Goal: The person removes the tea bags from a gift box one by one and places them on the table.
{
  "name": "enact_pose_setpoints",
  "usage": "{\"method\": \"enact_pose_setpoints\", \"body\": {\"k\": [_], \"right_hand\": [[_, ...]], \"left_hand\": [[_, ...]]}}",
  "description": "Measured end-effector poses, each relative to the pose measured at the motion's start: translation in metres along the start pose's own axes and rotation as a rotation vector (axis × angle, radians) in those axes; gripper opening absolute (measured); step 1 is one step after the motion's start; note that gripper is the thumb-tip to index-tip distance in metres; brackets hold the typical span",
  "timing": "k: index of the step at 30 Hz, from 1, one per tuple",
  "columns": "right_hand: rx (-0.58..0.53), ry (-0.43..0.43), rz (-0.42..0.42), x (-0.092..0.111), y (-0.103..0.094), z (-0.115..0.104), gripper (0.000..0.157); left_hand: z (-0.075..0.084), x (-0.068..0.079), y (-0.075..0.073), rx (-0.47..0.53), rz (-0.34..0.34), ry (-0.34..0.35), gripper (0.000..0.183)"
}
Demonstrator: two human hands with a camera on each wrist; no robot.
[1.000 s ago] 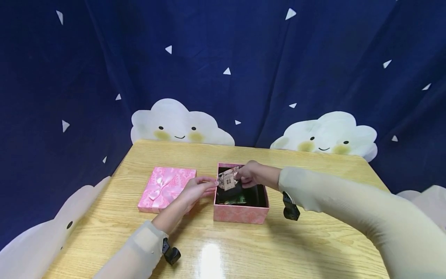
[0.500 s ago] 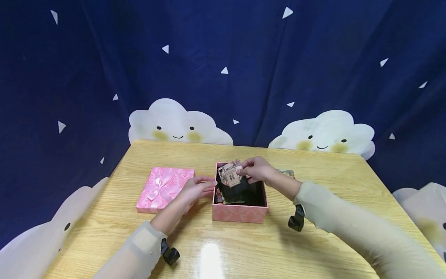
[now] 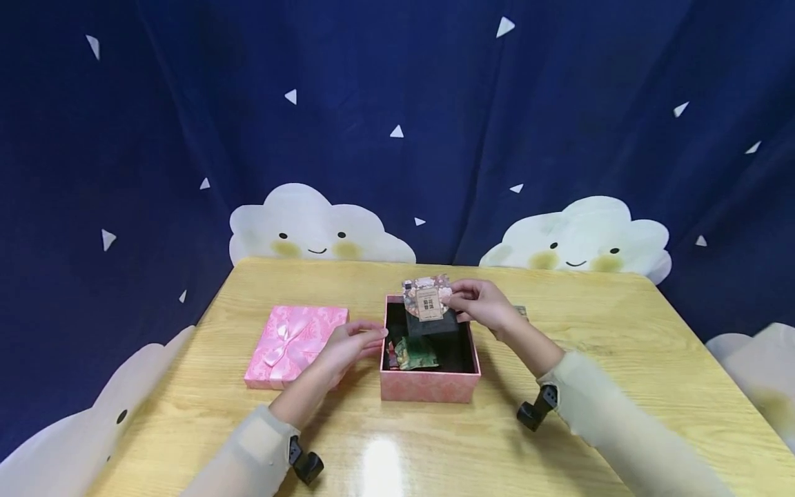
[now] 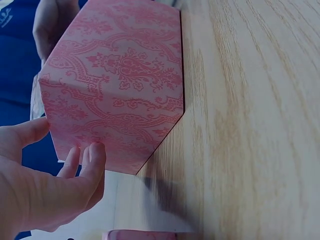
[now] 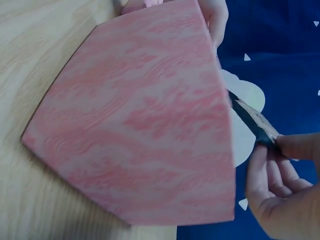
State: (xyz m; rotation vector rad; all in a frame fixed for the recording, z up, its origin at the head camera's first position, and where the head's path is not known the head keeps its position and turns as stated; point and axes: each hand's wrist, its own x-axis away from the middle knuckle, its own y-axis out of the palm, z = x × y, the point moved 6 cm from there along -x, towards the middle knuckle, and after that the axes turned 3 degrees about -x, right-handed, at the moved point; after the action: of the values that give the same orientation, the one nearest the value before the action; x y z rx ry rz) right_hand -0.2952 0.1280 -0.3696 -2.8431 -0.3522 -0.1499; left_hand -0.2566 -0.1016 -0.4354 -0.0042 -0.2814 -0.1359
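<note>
My right hand [image 3: 487, 307] pinches a flat packet [image 3: 428, 300] between thumb and fingers. The packet has a flower-printed upper part with a tan label and a black lower part, and it is tilted above the pink box [image 3: 428, 388]. In the right wrist view, the packet [image 5: 255, 120] appears edge-on past the box's rim. My left hand [image 3: 348, 351] holds the box's left side, thumb at the rim and fingers against the outer wall [image 4: 125, 90]. Inside the black-lined box lie a green packet [image 3: 417, 353] and a small red piece [image 3: 392, 357].
A pink patterned lid [image 3: 261, 366] with a ribbon bow lies left of the box on the wooden table [image 3: 348, 455]. Partly hidden behind my right hand, another printed item [image 3: 522, 312] lies on the table. A dark blue curtain [image 3: 373, 159] with clouds hangs behind.
The right hand has lifted the flower-printed packet up and rightward, uncovering the green packet in the box. An item on the table behind the right arm has come into view. The left hand stays at the box.
</note>
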Motion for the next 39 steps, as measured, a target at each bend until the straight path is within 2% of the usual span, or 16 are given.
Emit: {"method": "enact_pose_setpoints", "body": {"k": [4,11,15,21,39], "right_hand": [[0.011,-0.064,0.049,0.004,-0.008,0.005,0.034],[-0.064,-0.149,0.122,0.007,-0.024,0.014,0.038],[-0.094,-0.177,0.150,0.009,-0.031,0.018,0.033],[-0.167,-0.182,0.190,0.016,-0.045,0.022,0.017],[-0.262,-0.136,0.214,0.036,-0.086,0.043,0.018]], "left_hand": [[-0.001,0.002,0.000,0.002,0.003,-0.001,0.028],[0.000,0.002,0.000,-0.004,0.003,-0.001,0.030],[0.000,0.001,0.000,-0.010,0.002,-0.007,0.030],[-0.001,0.000,0.000,-0.008,-0.003,-0.015,0.031],[-0.002,0.000,0.000,-0.010,-0.005,-0.019,0.032]]}}
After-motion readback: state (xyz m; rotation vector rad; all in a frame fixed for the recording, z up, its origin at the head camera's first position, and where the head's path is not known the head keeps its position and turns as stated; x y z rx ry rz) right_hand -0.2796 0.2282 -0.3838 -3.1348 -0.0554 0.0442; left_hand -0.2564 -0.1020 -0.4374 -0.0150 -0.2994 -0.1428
